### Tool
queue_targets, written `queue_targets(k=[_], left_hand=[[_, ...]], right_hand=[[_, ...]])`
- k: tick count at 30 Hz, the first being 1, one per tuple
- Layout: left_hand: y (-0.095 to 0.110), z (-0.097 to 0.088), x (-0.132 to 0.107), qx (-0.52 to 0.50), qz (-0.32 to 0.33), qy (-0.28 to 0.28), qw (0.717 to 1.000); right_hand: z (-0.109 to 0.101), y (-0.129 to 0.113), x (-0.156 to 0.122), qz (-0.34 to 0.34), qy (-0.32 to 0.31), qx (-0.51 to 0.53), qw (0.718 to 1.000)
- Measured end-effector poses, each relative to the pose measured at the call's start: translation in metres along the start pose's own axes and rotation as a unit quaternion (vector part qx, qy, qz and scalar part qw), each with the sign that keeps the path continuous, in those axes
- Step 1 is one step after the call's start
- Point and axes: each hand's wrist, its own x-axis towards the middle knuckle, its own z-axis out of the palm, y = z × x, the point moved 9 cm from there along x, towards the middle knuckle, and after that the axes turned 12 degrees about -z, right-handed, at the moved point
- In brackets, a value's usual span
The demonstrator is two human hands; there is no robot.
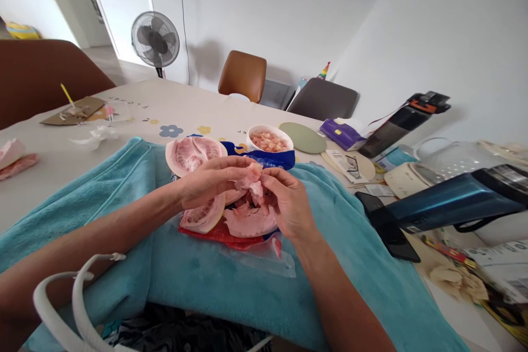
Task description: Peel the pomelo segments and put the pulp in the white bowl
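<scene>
Between my two hands is a torn pomelo segment (254, 182), pale pink with loose white membrane. My left hand (214, 179) grips it from the left with the fingertips, and my right hand (291, 201) pinches it from the right. Below them, pomelo peel (249, 223) and a cut pomelo piece (204, 214) lie on a red and blue plastic bag (223, 236). A larger cut pomelo piece (193, 154) rests just beyond my left hand. Farther back stands a white bowl (249, 143) holding peeled pink pulp.
A teal towel (185, 280) spreads beneath the bag. To the right are a phone (388, 225), a blue bottle (449, 201), a dark bottle (396, 126), a purple tissue pack (341, 135) and a green mat (303, 138). Peel scraps (16, 159) lie far left; a fan (155, 39) stands behind.
</scene>
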Motion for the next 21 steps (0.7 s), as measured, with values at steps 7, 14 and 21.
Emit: queue_targets(k=[7,14,21], left_hand=[[0.000,-0.001,-0.002,0.109,0.045,0.050,0.992],[0.009,-0.006,-0.005,0.147,0.097,0.095,0.980],[-0.004,-0.007,0.002,-0.019,0.042,0.033,0.998]], right_hand=[[0.006,-0.004,-0.007,-0.061,-0.004,-0.073,0.995],[0.006,-0.003,-0.006,-0.036,0.018,-0.047,0.998],[0.012,0.003,-0.003,0.016,-0.011,0.078,0.997]])
